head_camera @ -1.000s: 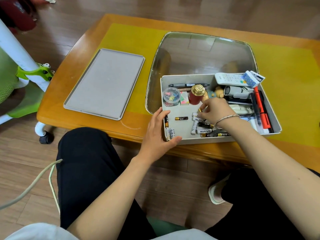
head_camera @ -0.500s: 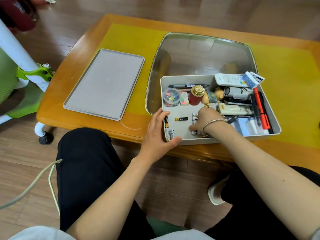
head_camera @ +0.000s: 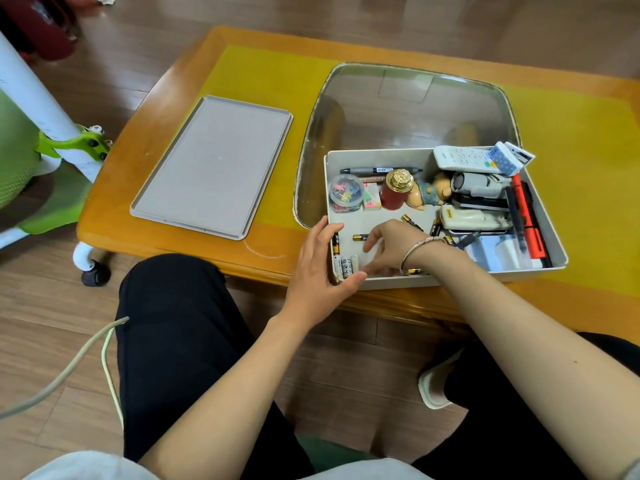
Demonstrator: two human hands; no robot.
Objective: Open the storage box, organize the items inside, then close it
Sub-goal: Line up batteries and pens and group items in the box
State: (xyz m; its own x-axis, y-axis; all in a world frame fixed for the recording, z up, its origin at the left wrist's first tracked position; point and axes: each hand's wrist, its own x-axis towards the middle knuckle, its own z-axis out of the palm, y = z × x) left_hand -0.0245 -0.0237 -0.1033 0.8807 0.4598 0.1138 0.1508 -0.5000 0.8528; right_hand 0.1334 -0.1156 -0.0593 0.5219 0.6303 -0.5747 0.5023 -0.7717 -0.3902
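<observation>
The open beige storage box sits on the table's near edge. My left hand grips its near-left corner. My right hand is inside, fingers curled down over batteries by the front wall; most of them are hidden under the palm. Three white batteries stand side by side in the near-left corner. A black battery lies along the left wall, and another lies loose on the floor. The flat lid rests on the table to the left.
The box also holds a tub of clips, a red jar with a gold cap, a small doll, a white remote, pens and a red marker. A green chair stands at the left.
My right hand dropped from the middle of the box onto the battery pile, then slid left along the front wall toward the corner row. The left hand stayed on the corner.
</observation>
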